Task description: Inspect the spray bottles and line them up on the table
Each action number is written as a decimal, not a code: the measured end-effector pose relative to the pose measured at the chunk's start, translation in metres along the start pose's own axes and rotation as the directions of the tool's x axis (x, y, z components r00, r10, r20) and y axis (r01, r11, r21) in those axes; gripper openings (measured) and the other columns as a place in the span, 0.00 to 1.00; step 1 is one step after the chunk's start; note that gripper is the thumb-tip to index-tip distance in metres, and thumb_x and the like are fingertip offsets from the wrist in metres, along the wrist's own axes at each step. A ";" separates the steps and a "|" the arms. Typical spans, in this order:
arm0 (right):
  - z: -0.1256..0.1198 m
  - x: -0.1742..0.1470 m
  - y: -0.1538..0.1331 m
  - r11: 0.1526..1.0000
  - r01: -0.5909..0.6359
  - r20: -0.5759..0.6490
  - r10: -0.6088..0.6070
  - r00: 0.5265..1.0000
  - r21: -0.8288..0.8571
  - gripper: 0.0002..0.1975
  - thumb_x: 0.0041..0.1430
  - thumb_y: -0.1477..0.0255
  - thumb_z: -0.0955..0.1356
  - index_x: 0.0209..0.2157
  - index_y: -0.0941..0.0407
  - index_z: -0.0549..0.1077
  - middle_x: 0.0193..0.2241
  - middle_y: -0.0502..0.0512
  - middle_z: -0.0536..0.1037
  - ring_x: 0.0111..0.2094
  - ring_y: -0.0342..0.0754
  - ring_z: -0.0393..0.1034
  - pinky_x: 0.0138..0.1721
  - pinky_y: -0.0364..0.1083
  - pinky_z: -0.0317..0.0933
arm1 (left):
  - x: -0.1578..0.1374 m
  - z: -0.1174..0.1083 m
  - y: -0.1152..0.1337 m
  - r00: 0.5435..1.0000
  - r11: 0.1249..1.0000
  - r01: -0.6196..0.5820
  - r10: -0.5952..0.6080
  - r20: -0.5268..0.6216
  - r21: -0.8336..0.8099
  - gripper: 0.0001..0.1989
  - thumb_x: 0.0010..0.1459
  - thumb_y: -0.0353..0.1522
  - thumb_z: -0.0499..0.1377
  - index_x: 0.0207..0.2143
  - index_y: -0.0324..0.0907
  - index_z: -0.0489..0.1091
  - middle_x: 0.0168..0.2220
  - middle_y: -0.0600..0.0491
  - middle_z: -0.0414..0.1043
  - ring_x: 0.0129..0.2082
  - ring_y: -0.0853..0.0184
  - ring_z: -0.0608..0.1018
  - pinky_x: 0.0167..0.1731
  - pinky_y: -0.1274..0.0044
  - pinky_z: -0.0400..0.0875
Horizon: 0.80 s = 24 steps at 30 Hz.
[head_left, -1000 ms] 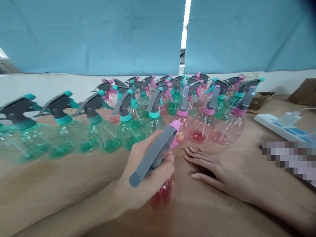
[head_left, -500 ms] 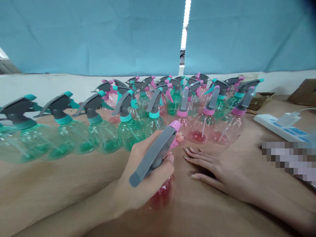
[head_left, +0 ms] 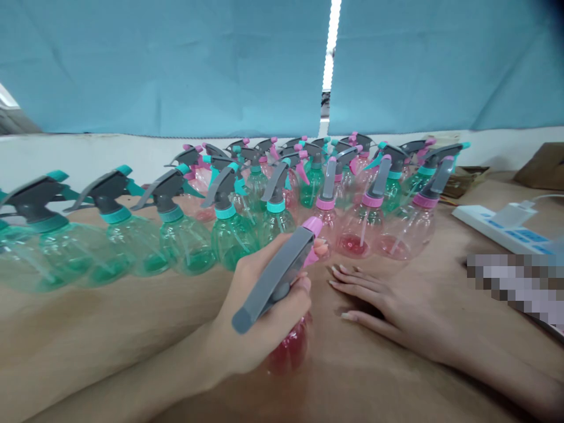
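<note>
My left hand [head_left: 259,305] is wrapped round the neck of a pink spray bottle [head_left: 288,349] with a grey trigger head and a pink nozzle. The nozzle points away from me, towards the other bottles. The hand covers the bottle's collar and much of its trigger. My right hand [head_left: 374,291] lies on the tabletop to the right of this bottle, fingers stretched out, holding nothing. Just beyond it stand pink spray bottles [head_left: 355,238], and ahead of my left hand a row of green spray bottles [head_left: 233,241] runs to the left.
More green and pink spray bottles [head_left: 315,176] crowd the back of the wooden table [head_left: 145,329]. A white power strip [head_left: 502,226] with a plug sits at the right, near a blurred-out patch. Behind hangs a blue cloth [head_left: 176,64]. A brown box [head_left: 541,167] stands far right.
</note>
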State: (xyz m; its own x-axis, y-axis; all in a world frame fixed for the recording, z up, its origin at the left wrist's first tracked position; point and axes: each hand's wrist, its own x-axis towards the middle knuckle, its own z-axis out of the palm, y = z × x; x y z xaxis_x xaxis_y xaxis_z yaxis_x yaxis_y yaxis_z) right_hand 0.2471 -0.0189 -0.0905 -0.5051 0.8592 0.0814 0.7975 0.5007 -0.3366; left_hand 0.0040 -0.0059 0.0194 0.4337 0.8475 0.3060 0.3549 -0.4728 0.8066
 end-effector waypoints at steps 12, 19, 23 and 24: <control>0.000 0.000 0.000 0.999 0.006 -0.015 -0.006 1.000 -0.033 0.27 0.66 0.58 0.61 0.62 0.56 0.62 0.64 0.56 0.59 0.64 0.54 0.54 0.62 0.59 0.54 | 0.001 -0.007 0.000 0.997 0.995 -0.050 0.045 0.055 0.089 0.09 0.47 0.28 0.51 0.30 0.48 0.67 0.21 0.61 0.58 0.20 0.68 0.64 0.21 0.77 0.63; 0.004 -0.002 0.003 1.000 0.013 -0.034 -0.013 0.999 0.002 0.27 0.65 0.58 0.62 0.62 0.54 0.62 0.64 0.55 0.60 0.64 0.54 0.54 0.63 0.59 0.53 | 0.001 -0.002 -0.004 0.999 0.999 -0.043 0.044 0.014 -0.013 0.05 0.44 0.30 0.50 0.27 0.47 0.62 0.23 0.59 0.65 0.20 0.68 0.65 0.23 0.76 0.66; 0.002 -0.001 0.000 1.000 0.001 -0.041 0.000 0.999 0.024 0.27 0.65 0.58 0.63 0.62 0.54 0.63 0.63 0.55 0.61 0.63 0.55 0.55 0.63 0.60 0.52 | 0.001 0.000 -0.005 0.996 0.991 -0.094 0.094 -0.007 -0.091 0.05 0.44 0.29 0.50 0.26 0.47 0.60 0.27 0.58 0.67 0.24 0.68 0.71 0.27 0.76 0.68; 0.001 -0.001 0.000 1.000 0.001 -0.037 0.000 0.999 0.022 0.27 0.65 0.58 0.63 0.62 0.54 0.63 0.63 0.56 0.61 0.63 0.55 0.55 0.63 0.60 0.52 | 0.001 0.000 -0.005 0.996 0.994 -0.088 0.087 -0.024 -0.065 0.04 0.44 0.30 0.50 0.26 0.47 0.60 0.25 0.58 0.66 0.24 0.68 0.70 0.27 0.76 0.68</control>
State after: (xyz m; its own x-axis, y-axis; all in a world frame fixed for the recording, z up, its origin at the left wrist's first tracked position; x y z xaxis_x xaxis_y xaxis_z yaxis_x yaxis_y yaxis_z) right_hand 0.2471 -0.0197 -0.0917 -0.4928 0.8623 0.1164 0.7896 0.4994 -0.3567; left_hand 0.0025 -0.0033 0.0158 0.4429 0.8089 0.3867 0.2607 -0.5289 0.8077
